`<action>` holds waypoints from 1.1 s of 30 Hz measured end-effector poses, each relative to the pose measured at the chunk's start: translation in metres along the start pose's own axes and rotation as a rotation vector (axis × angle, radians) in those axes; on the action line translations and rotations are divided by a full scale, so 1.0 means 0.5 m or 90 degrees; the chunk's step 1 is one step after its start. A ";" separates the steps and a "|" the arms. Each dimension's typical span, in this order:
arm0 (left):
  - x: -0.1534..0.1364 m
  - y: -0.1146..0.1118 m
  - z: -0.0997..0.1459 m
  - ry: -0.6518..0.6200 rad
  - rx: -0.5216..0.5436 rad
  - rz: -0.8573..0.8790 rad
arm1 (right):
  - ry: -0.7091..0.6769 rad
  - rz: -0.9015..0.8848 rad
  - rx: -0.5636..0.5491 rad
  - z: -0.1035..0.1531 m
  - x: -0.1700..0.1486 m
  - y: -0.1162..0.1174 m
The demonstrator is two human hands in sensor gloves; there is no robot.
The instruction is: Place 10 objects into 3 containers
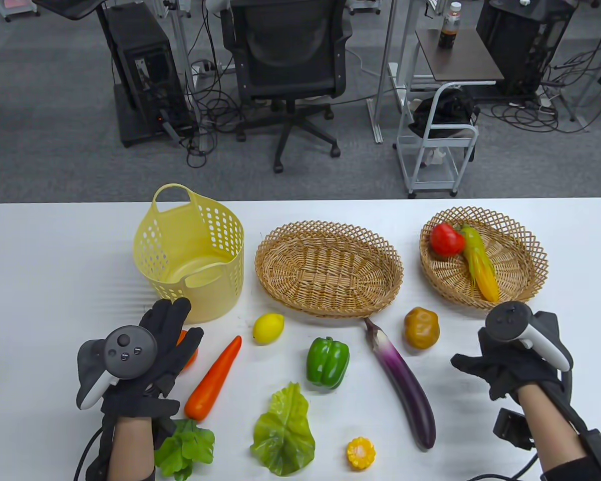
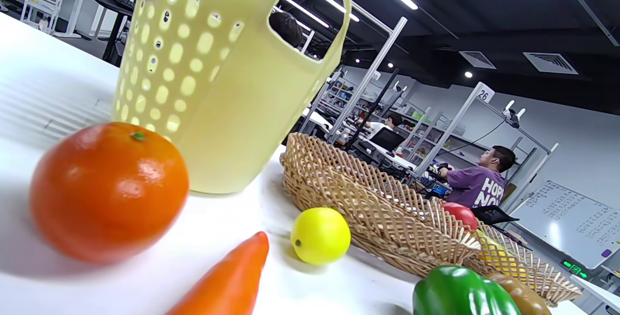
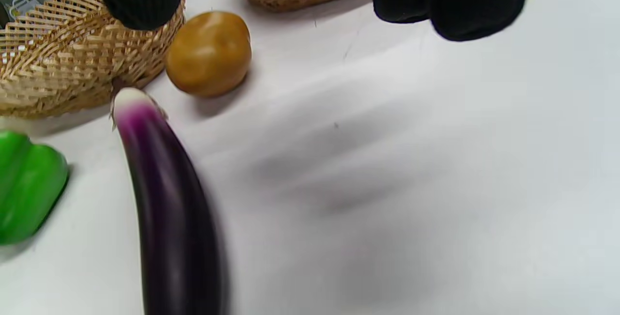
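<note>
A yellow plastic basket (image 1: 220,235), an oval wicker basket (image 1: 325,228) and a round wicker basket (image 1: 531,240) stand in a row. The round one holds a tomato (image 1: 446,239) and a corn cob (image 1: 482,265). My left hand (image 1: 178,325) is open, its fingers spread above an orange (image 2: 109,189) in front of the yellow basket (image 2: 218,102). My right hand (image 1: 483,368) is empty, right of the potato (image 1: 421,328) and eggplant (image 1: 403,386). A carrot (image 1: 214,379), lemon (image 1: 268,328) and green pepper (image 1: 327,362) lie between the hands.
A lettuce leaf (image 1: 283,431), a corn slice (image 1: 360,453) and a leafy green (image 1: 185,448) lie near the front edge. The eggplant's stem end (image 3: 128,102) almost touches the oval basket's rim. An office chair and carts stand beyond the table's far edge.
</note>
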State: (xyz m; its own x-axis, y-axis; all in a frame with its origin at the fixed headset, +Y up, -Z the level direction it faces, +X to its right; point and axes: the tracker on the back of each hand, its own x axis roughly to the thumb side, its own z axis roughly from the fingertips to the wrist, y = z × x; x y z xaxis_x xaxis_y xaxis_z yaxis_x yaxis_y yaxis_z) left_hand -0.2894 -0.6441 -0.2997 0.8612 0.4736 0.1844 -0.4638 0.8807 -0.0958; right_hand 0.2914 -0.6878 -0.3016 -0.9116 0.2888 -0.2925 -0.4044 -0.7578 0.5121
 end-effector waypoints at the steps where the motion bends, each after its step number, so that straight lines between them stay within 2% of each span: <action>1: 0.002 0.000 0.000 -0.002 -0.001 0.001 | -0.002 0.004 0.013 0.004 -0.001 0.012; 7: 0.009 0.000 0.003 -0.014 -0.003 0.005 | -0.019 0.033 0.045 0.005 0.006 0.075; 18: 0.022 0.010 0.015 -0.035 0.008 0.011 | -0.003 0.043 0.090 -0.020 0.026 0.144; 27: 0.026 0.014 0.022 -0.056 0.007 0.022 | -0.044 0.111 0.068 -0.021 0.088 0.187; 33: 0.034 0.020 0.030 -0.075 0.014 0.028 | -0.030 0.199 0.008 -0.026 0.108 0.209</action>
State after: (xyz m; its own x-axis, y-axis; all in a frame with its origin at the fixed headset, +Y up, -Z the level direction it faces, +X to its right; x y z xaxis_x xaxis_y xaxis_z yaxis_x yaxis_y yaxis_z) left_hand -0.2825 -0.6272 -0.2828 0.8100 0.5073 0.2942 -0.5066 0.8580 -0.0846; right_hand 0.2008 -0.7590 -0.2742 -0.9942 0.0708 -0.0815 -0.1051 -0.8065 0.5818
